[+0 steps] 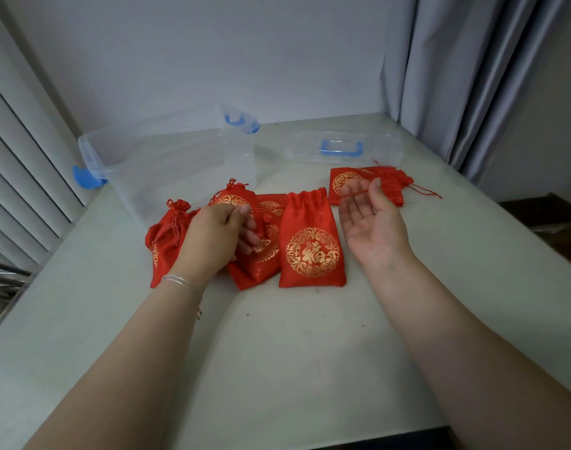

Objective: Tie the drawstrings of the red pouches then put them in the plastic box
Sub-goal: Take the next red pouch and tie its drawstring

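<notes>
Head view: your left hand (217, 235) hovers over the middle of the table (310, 352), fingers curled, pinching a thin red drawstring (264, 211) between thumb and forefinger. Your right hand (370, 222) is palm-up and spread wide; the string's far end lies across its fingertips, though you cannot tell whether they grip it. Between your hands a flat pouch (311, 245) lies with its gathered neck pointing toward the far edge. Two more pouches overlap under your left hand (261, 254), and a cinched one (167, 235) lies just left of them. Another pouch (371, 183) lies sideways toward the far right corner, loose strings trailing right. The clear box (167, 157) stands open near the far left corner, nothing red inside. Its lid (342, 147) rests along the far edge, beside the sideways pouch.
</notes>
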`<state>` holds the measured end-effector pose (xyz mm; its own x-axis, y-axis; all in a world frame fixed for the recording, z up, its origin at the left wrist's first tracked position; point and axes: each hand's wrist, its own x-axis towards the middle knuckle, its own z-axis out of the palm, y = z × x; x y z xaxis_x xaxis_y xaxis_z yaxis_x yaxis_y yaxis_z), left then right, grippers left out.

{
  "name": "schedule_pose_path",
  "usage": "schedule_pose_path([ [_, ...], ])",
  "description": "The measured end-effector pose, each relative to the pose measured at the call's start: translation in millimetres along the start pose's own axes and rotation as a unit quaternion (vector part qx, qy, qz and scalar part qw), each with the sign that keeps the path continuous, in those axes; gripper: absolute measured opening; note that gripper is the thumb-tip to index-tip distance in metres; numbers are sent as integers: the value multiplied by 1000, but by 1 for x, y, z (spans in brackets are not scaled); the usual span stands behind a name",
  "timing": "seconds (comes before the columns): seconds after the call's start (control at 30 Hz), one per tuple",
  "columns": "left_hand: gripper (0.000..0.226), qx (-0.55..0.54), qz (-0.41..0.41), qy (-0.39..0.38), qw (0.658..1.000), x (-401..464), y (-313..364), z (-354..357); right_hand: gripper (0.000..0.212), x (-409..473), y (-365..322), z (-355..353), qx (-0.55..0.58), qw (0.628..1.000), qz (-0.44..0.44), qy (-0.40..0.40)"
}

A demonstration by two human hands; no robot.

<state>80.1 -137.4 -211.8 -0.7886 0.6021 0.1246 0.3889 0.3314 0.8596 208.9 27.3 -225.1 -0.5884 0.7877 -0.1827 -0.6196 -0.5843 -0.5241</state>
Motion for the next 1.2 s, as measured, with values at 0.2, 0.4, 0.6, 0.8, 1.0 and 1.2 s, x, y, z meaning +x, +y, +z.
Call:
schedule_pose_path([
  [0.2, 40, -3, -58, -44, 997, 2, 1, -6, 31, 4, -11, 1, 91, 994, -33, 47],
  [0.4, 39, -151, -71, -30, 986, 3, 2, -7, 20, 10, -8, -2, -417, 858, -283, -97],
  [0.6, 39, -267, 110, 11, 957, -5, 9, -1, 25, 1, 13, 1, -661, 676, -258, -201],
  [0.8, 35, -146, 284, -48, 947, -14, 9, 20, 31, -19, 29, 13, -767, 523, -301, -219],
  [1.0, 22, -92, 298, -26, 950, -15, 6, 33, 27, -18, 37, 7, -631, 705, -200, -254],
  [1.2, 39, 21, 319, -3, 947, -9, 0, 27, 45, -22, 25, 11, -584, 749, -192, -247],
])
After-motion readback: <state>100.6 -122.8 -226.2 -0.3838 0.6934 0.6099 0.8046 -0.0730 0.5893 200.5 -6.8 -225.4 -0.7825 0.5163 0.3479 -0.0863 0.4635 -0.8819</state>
